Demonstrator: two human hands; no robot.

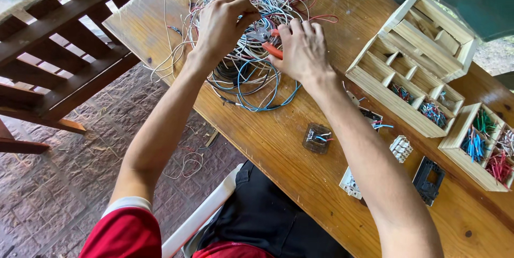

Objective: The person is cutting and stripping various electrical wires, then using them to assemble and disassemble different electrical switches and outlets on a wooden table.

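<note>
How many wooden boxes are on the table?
2. A big box with many compartments lies right of the hands, its lid open. A small box full of coloured wire bits sits at the right edge, partly cut off.

One head-worn view only, nothing shared with another. Looks steeply down from above the person's own lap, facing forward, toward 12 o'clock, over a wooden table (300, 145) that runs diagonally from 11 to 4 o'clock. Close range: both forearms fill the middle, brick floor (69, 193) at 8 o'clock, wooden boxes (417, 65) at 2 o'clock.
</note>
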